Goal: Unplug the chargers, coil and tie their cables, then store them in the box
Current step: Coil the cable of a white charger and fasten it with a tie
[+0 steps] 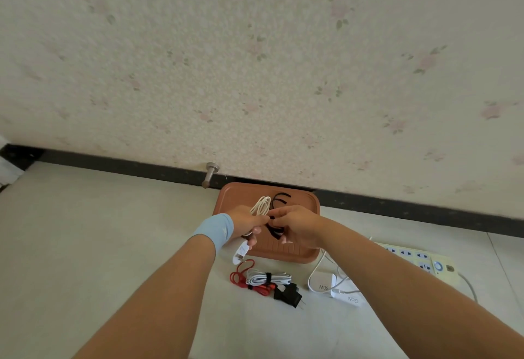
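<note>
My left hand [246,224], with a light blue wristband, grips a coiled white cable [260,206] above the brown box [307,205]; its white charger plug [241,251] hangs below the hand. My right hand [297,226] pinches a black strap [272,229] at the coil. More black straps [280,198] lie in the box. On the floor in front of the box lie a tied white cable bundle [268,277], a red cable [241,275] and a black charger [289,295].
Two white chargers [333,287] with a loose white cable lie on the floor at right, beside a pale yellow power strip [422,259]. A metal door stop [210,174] sticks out of the dark skirting behind the box.
</note>
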